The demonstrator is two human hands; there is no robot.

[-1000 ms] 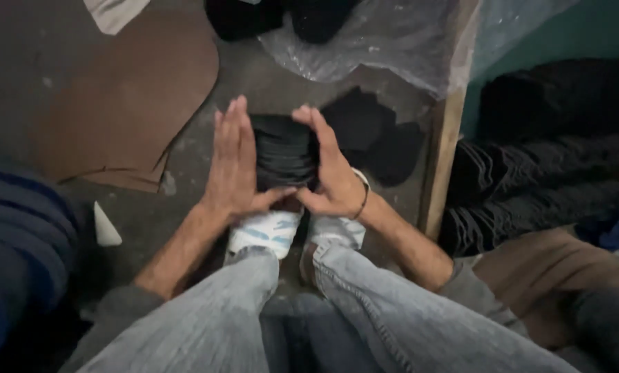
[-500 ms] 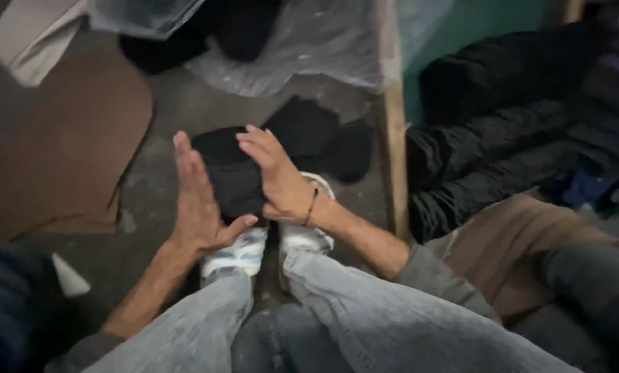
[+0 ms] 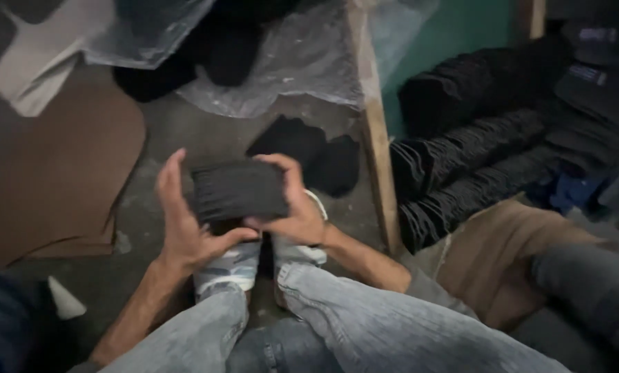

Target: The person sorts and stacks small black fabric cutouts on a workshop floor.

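clear plastic bag | top centre, on floor (crumpled, dark items inside) | no labels, signs, screens

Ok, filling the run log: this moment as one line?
left hand: grips stack | right hand: grips stack | stack: dark cloth, above shoes

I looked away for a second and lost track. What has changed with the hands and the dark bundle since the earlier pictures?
The stack of dark fabric has been turned sideways, now lying crosswise. The left hand keeps its end, while the right hand, earlier flat on top, now wraps around the other end. The person remains seated, shoes beneath the hands, and the wooden post and plastic sheet are unchanged.
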